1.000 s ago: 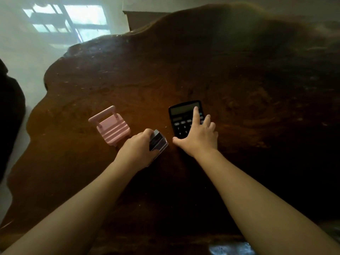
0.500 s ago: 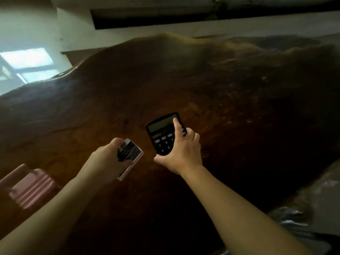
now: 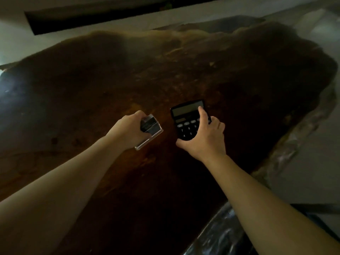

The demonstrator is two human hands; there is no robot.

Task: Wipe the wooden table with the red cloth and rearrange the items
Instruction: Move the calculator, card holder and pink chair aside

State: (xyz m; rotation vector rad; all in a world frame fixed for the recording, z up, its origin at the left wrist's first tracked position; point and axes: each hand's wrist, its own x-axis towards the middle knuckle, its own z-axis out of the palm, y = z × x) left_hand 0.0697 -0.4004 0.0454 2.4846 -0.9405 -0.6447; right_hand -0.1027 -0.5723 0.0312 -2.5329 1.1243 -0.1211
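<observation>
So my left hand [image 3: 128, 130] is wrapped round a small clear case [image 3: 150, 130], contents too dark to read. My right hand [image 3: 204, 138] pinches the black calculator [image 3: 187, 119] near the tabletop's [image 3: 128, 74] right edge, palm hiding its lower keys.

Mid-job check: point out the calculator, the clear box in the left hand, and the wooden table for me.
calculator [image 3: 185, 112]: head view, on its display screen.
clear box [image 3: 151, 128]: head view, on its dark contents beside the left hand's fingers.
wooden table [image 3: 165, 74]: head view, on bare wood beyond both hands.
</observation>
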